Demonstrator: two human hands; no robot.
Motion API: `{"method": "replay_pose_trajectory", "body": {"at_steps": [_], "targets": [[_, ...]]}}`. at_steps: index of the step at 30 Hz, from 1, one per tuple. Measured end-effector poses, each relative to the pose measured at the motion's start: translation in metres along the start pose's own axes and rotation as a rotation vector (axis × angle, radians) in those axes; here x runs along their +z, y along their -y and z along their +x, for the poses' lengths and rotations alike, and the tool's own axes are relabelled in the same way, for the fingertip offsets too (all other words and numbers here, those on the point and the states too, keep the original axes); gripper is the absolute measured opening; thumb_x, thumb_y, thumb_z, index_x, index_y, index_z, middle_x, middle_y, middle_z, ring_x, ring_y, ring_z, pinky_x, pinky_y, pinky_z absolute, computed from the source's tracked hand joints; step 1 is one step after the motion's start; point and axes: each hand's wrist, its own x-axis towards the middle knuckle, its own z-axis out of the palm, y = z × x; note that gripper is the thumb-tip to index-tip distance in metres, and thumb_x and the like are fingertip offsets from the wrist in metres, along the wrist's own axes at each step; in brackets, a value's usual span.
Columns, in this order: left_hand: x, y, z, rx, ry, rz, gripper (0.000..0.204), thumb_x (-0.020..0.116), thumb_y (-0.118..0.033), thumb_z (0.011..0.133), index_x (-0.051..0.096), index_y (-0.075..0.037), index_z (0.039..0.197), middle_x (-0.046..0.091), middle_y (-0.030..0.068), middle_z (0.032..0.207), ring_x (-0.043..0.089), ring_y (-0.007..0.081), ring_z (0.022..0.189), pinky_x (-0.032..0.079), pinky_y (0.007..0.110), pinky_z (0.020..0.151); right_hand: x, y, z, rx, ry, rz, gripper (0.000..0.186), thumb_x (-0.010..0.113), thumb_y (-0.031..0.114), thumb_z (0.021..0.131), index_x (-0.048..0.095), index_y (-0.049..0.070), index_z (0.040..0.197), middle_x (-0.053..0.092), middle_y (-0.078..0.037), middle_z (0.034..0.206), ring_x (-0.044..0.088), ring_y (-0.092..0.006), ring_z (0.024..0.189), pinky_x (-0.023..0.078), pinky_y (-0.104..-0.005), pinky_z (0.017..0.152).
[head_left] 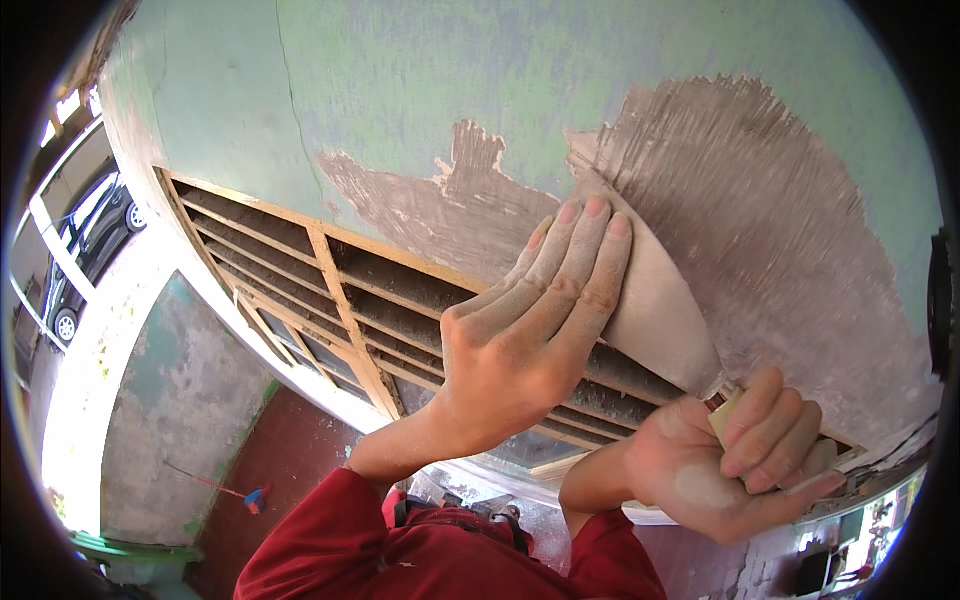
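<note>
My right hand point(745, 455) is wrapped round the pale handle of a wide dust-coated scraper point(665, 305). The scraper's blade lies against the wall and points up to the left. Flat on that blade rests my left hand point(545, 320), fingers stretched out and side by side, their tips near its upper part. The wall point(420, 70) carries worn green paint. On both sides of the blade are bare grey-brown patches point(760, 200) with ragged edges and streaky scrape marks. Pale dust coats both hands.
Just below the scraped area runs a wooden louvred vent point(330, 275) with dark slats. A thin crack point(292, 100) descends the wall at left. Lower left are a low grey wall point(185, 400), a red floor point(290, 460) and a small blue-and-red object point(257, 499). A dark car point(95, 245) stands outside.
</note>
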Motion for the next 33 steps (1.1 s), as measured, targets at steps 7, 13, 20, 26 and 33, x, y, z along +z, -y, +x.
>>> {"method": "replay_pose_trajectory", "body": {"at_steps": [7, 13, 20, 26, 33], "targets": [[0.005, 0.007, 0.000, 0.020, -0.032, 0.029, 0.045, 0.058, 0.001, 0.077, 0.067, 0.006, 0.121, 0.069, 0.0213, 0.121, 0.070, 0.0306, 0.110, 0.059, 0.039, 0.092, 0.007, -0.005, -0.002, -0.053, -0.013, -0.069, 0.042, 0.028, 0.043, 0.111, 0.038, 0.016, 0.081, 0.041, 0.002, 0.070, 0.034, -0.0094, 0.051, 0.036, -0.0271, 0.057], [-0.001, 0.014, 0.001, -0.049, -0.018, 0.083, 0.044, 0.058, -0.003, 0.082, 0.066, 0.006, 0.124, 0.069, 0.0208, 0.122, 0.071, 0.0288, 0.110, 0.060, 0.037, 0.091, 0.000, -0.020, -0.003, -0.020, 0.035, -0.041, 0.039, 0.031, 0.041, 0.111, 0.038, 0.016, 0.082, 0.041, 0.003, 0.070, 0.035, -0.0104, 0.051, 0.037, -0.0279, 0.057], [0.008, 0.021, 0.002, 0.059, -0.098, 0.111, 0.060, 0.057, 0.013, 0.068, 0.063, 0.007, 0.128, 0.065, 0.0278, 0.124, 0.068, 0.0323, 0.113, 0.060, 0.036, 0.088, -0.008, -0.029, 0.000, -0.153, 0.049, -0.132, 0.040, 0.042, 0.025, 0.107, 0.035, 0.017, 0.068, 0.032, 0.003, 0.063, 0.031, -0.0082, 0.058, 0.028, -0.0262, 0.060], [0.033, 0.017, -0.016, 0.211, -0.248, 0.155, 0.044, 0.060, -0.006, 0.079, 0.066, 0.004, 0.121, 0.069, 0.0186, 0.122, 0.070, 0.0273, 0.111, 0.060, 0.033, 0.086, -0.027, -0.008, -0.001, -0.165, 0.205, -0.062, 0.037, 0.044, 0.023, 0.104, 0.036, 0.017, 0.068, 0.032, 0.003, 0.065, 0.032, -0.0101, 0.060, 0.030, -0.0293, 0.067], [0.039, 0.035, -0.030, 0.261, -0.343, 0.186, 0.044, 0.062, -0.008, 0.079, 0.066, -0.001, 0.122, 0.070, 0.0136, 0.124, 0.069, 0.0247, 0.114, 0.060, 0.032, 0.087, -0.058, -0.013, -0.048, -0.180, 0.447, -0.140, 0.050, 0.044, 0.047, 0.099, 0.050, 0.003, 0.122, 0.055, -0.015, 0.108, 0.048, -0.0332, 0.111, 0.035, -0.0530, 0.099]]}}
